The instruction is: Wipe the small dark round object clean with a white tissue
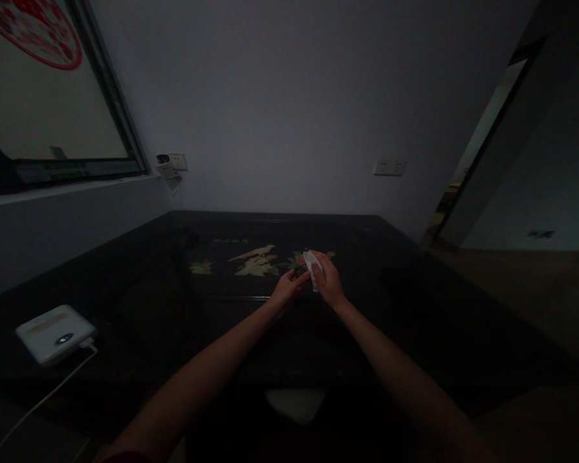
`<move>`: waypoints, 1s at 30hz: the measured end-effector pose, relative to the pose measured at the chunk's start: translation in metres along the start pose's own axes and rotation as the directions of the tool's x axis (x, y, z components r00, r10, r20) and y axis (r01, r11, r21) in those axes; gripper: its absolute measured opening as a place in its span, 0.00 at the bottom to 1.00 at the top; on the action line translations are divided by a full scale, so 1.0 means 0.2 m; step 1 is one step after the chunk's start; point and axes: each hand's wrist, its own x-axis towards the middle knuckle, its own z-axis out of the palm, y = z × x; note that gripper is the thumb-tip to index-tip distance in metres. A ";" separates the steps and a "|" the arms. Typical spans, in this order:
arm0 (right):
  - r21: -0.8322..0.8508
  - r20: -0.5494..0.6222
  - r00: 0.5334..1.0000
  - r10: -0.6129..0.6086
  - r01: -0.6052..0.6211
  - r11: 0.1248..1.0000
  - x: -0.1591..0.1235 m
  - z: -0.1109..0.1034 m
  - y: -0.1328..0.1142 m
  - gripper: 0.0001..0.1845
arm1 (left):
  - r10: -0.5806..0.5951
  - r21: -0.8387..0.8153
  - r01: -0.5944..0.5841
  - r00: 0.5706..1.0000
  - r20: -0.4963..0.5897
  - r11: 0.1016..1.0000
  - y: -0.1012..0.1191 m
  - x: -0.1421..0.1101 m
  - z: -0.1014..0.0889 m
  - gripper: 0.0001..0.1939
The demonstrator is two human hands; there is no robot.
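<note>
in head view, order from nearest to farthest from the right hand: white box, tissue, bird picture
1. Tissue: in the right hand.
2. Bird picture: on the table, left of that hand.
3. White box: at the far left.

2 bare forearms (222, 350) converge forward; left hand (285, 289), right hand (330, 286) close together, fingers (302, 280) bent.
</note>
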 end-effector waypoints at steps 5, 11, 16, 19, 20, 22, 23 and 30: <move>0.206 -0.121 0.966 0.229 -0.201 0.958 0.03 0.02 0.10 0.18 | 0.004 -0.013 -0.003 1.000 0.017 1.000 -0.01 0.01 -0.01 0.21; 0.215 -0.140 0.936 0.323 -0.289 0.933 0.04 0.03 0.13 0.30 | -0.013 -0.051 0.013 1.000 0.008 0.999 -0.03 0.03 -0.03 0.22; -0.118 -0.063 0.998 0.020 -0.028 0.993 0.01 0.03 0.05 0.27 | 0.014 -0.049 -0.014 1.000 0.004 0.999 -0.04 0.02 -0.02 0.22; -0.283 0.059 0.986 -0.158 0.168 0.944 -0.01 0.03 0.02 0.23 | 0.033 -0.043 -0.034 0.999 -0.025 0.999 -0.05 0.01 -0.02 0.24; -0.305 0.085 0.980 -0.179 0.197 0.932 -0.01 0.02 0.02 0.23 | 0.038 -0.042 -0.040 0.999 -0.034 0.998 -0.05 0.01 -0.02 0.24; -0.315 0.087 0.981 -0.173 0.192 0.929 0.00 0.02 0.04 0.23 | 0.048 -0.037 -0.050 0.998 -0.039 0.998 -0.05 0.01 -0.02 0.24; -0.307 0.071 0.986 -0.154 0.168 0.937 0.00 0.02 0.05 0.24 | 0.051 -0.031 -0.052 0.998 -0.035 0.998 -0.05 0.01 -0.02 0.24; -0.119 -0.067 0.997 0.048 -0.056 0.991 0.03 0.02 0.15 0.28 | 0.051 -0.018 -0.051 0.999 -0.016 0.999 -0.05 0.00 -0.03 0.22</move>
